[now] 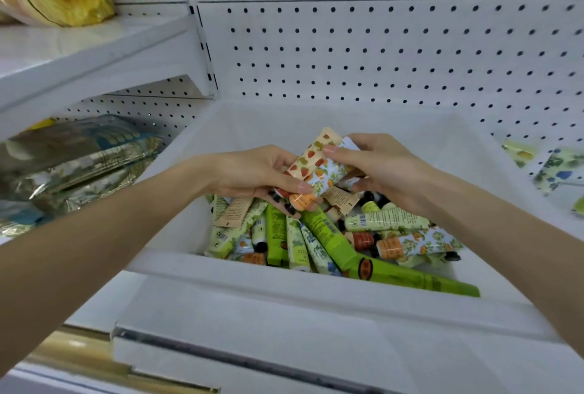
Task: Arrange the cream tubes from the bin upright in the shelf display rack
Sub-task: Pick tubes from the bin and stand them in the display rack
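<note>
Left hand hides held tubes' caps.

Right-edge tubes cropped, blurry.

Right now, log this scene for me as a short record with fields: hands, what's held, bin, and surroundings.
left hand: grips held tubes near their caps
right hand: holds the same bunch at its upper end
held tubes: small bunch, tilted, above the bin
bin: white, holds a jumbled tube pile
surroundings: foil packets left, pegboard behind
</note>
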{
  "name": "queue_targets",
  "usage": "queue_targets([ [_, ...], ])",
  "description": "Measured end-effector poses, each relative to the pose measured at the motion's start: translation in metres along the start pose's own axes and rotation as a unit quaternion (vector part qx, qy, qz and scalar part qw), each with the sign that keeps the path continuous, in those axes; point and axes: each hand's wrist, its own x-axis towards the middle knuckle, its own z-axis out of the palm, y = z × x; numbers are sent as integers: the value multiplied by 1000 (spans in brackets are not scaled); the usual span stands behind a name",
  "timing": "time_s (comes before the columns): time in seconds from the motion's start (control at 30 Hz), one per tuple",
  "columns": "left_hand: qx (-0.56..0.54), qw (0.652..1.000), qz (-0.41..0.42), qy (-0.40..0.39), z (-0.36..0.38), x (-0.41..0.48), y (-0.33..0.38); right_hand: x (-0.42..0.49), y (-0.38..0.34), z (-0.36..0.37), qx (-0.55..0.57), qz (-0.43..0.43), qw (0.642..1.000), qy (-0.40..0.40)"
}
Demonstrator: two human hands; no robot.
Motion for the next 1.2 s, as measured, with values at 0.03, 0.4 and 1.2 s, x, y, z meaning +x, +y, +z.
queue_targets([
  [0.03,-2,1000,-3,-7,1,0,0,0,0,0,-11,-3,1000,10],
  [0.4,7,1000,15,-21,0,-1,1,0,-4,4,-28,-93,995,17],
  [1.2,-77,984,74,140,-24,-3,7,2,23,11,-246,133,945,-171],
])
